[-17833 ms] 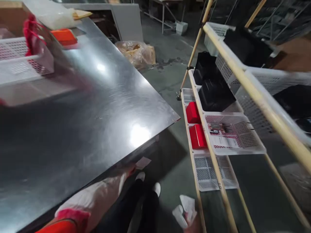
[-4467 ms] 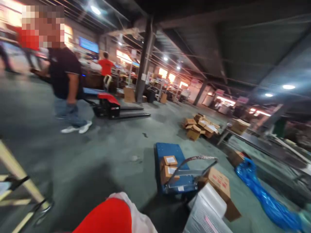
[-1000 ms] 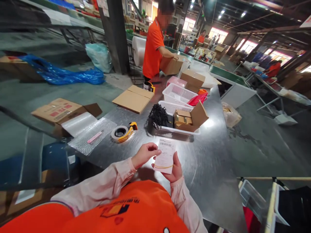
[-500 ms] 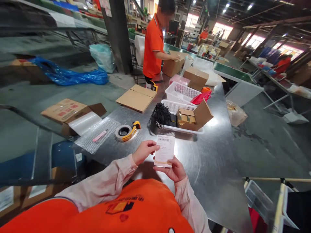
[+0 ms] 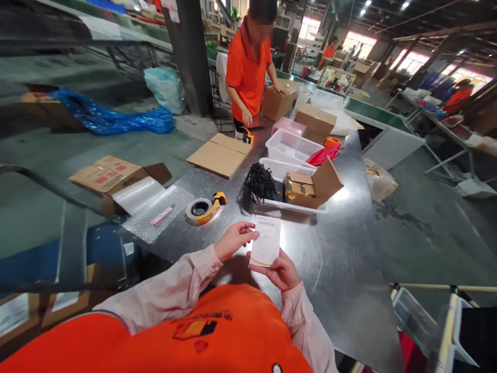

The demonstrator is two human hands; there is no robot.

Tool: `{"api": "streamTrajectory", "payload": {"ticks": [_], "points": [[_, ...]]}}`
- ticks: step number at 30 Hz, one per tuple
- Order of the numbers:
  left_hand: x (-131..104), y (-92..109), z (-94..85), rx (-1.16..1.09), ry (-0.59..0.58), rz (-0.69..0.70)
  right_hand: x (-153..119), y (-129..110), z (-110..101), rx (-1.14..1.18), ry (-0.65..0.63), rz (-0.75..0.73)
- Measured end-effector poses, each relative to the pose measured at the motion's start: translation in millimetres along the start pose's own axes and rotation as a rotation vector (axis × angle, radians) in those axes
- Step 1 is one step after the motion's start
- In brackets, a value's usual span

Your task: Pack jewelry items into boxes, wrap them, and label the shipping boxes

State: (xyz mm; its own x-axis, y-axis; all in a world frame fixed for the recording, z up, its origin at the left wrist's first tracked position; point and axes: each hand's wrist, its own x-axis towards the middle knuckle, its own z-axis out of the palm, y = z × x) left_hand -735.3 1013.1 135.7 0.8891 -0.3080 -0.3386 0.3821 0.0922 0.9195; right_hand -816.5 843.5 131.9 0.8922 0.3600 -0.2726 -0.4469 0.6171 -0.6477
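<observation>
My right hand [image 5: 285, 270] grips a small white printed slip with a barcode [image 5: 266, 243] by its lower end. The slip looks like the top of a thin stack, with a yellow band near its bottom. At its left edge is my left hand [image 5: 236, 241], fingers stretched and slightly apart, one fingertip overlapping the paper. Beyond the slip stands a white basket [image 5: 293, 208] holding black strings [image 5: 260, 184] and an open carton of gold packs [image 5: 301, 187]. A tape dispenser [image 5: 205, 208] lies left on the metal table [image 5: 330, 290].
Flattened cardboard [image 5: 220, 155], bubble wrap [image 5: 159, 210] and a second tape dispenser [image 5: 244, 135] lie on the left side. Another white basket [image 5: 289, 147] stands farther back. A co-worker in orange [image 5: 248, 72] stands across by a carton [image 5: 277, 103].
My left fingers have shifted slightly and spread at the slip's edge. The slip's face and yellow band sit at a different tilt. The co-worker's near hand has lowered toward the far tape dispenser.
</observation>
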Motion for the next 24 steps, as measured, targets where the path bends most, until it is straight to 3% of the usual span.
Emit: {"api": "streamTrajectory", "payload": {"ticks": [6,11,15,18,21,24], "points": [[3.5,-1.6,3.0,0.014,-0.095,0.004,4.7,1.8,-3.2,-0.025,0.055,0.039],[10.8,-0.1,-0.8,-0.133,0.094,0.03,5.1,9.7,-16.7,-0.055,0.186,0.022],[17.7,10.2,-19.1,-0.353,0.286,0.067,15.4,4.8,-33.2,-0.106,0.232,-0.008],[18.4,17.2,-35.3,-0.417,0.346,0.096,48.5,-28.1,-43.3,-0.199,0.269,-0.108],[15.0,19.3,-44.5,-0.471,0.366,0.107,98.4,-85.2,-45.1,-0.323,0.331,-0.239],[11.5,17.9,-46.4,-0.523,0.365,0.094,142.5,-137.9,-37.2,-0.635,0.414,-0.372]]}}
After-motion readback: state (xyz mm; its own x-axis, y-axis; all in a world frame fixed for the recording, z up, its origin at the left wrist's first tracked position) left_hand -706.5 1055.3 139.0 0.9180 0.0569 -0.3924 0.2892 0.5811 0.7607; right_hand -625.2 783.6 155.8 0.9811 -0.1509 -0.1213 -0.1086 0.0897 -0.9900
